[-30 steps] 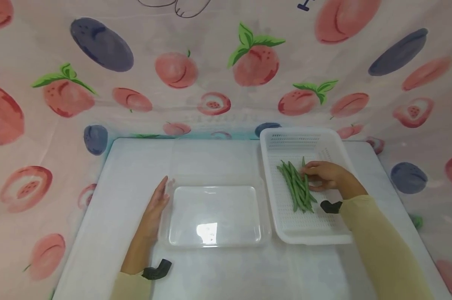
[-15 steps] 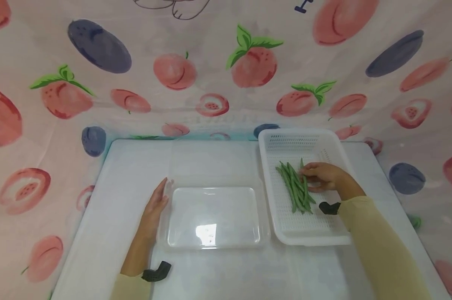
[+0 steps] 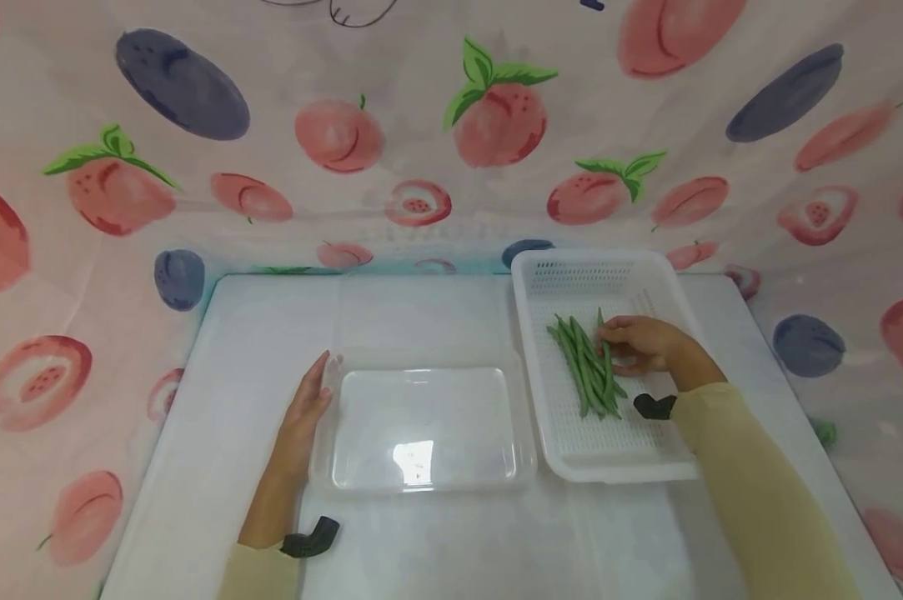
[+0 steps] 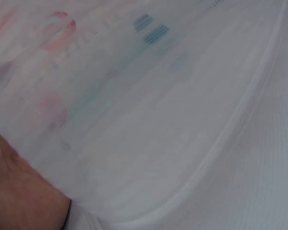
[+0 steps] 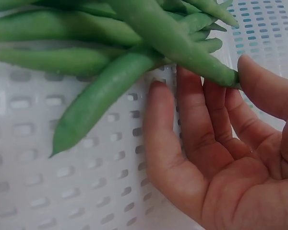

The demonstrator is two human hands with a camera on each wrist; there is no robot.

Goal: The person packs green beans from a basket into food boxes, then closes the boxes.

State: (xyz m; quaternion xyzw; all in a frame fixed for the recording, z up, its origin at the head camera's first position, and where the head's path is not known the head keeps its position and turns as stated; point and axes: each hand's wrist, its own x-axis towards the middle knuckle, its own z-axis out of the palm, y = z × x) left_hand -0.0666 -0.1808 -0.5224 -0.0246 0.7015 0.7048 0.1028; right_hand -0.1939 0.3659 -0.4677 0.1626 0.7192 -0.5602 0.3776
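Head view: the right hand (image 3: 642, 343), fingers partly curled, pinches 1 green bean (image 5: 173, 42) by its end, beside the other beans (image 3: 580, 362) in the white basket (image 3: 624, 472). The left hand (image 3: 304, 408), fingers nearly straight, rests against the clear box (image 3: 428, 408) next to the basket.

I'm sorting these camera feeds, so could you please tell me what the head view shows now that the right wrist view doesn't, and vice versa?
Only the head view shows the left hand, the clear plastic box beside it and the fruit-print cloth.

Only the right wrist view shows the palm of the right hand, with the thumb plainly against one bean's tip.

Both show the right hand, the green beans and the white basket they lie in.
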